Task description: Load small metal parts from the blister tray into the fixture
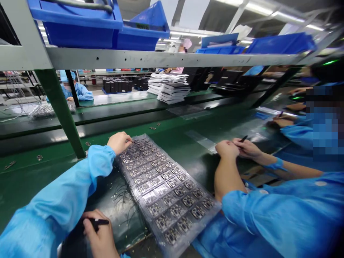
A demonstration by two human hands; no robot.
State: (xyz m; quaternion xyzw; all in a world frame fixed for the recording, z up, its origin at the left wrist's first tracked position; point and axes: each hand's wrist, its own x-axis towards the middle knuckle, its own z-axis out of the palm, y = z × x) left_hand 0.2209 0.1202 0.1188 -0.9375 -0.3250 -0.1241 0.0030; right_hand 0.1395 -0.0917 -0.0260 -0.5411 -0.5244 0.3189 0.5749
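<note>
A clear plastic tray (172,215) lies slantwise on the dark green bench, and several small circuit parts sit in its pockets. My left hand (119,142), in a blue sleeve, has its fingers curled over the tray's far left corner. Close to me at the bottom, my right hand (100,234) is closed round a thin black tool (99,222). It rests on the bench just left of the tray's near end.
A co-worker in a blue gown sits at my right, both hands (236,148) together beside the tray, holding a small black tool. A green post (63,114) stands behind my left hand. Blue bins (80,25) sit on the shelf above. Stacked white trays (172,87) stand beyond.
</note>
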